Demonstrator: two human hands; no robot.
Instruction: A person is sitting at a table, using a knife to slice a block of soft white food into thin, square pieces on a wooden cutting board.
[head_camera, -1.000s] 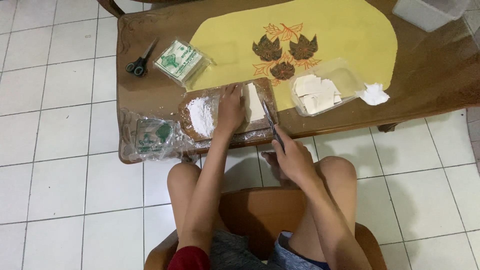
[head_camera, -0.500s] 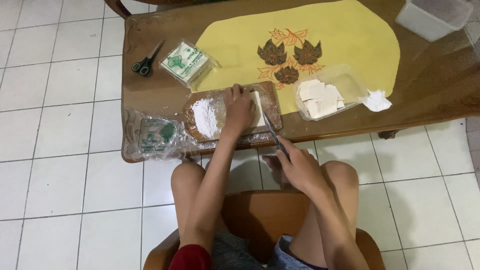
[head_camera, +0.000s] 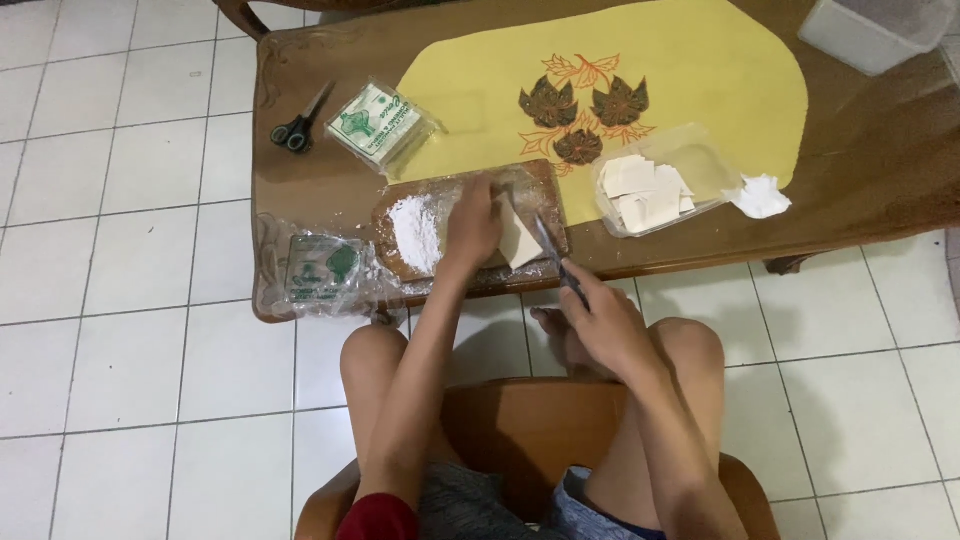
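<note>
A floured wooden cutting board lies at the near edge of the brown table. My left hand presses down on a stack of pale dough sheets on the board, next to a heap of white flour. My right hand grips a knife whose blade reaches onto the sheets from the right. My knees are just below the table edge.
A clear plastic container of cut white squares sits right of the board, a crumpled tissue beside it. Two green-printed wrapper packs, black scissors, a yellow leaf-patterned mat and a white tub share the table.
The view has shifted slightly. My left hand stays pressed on the sheets while my right hand has drawn the knife a little toward me.
</note>
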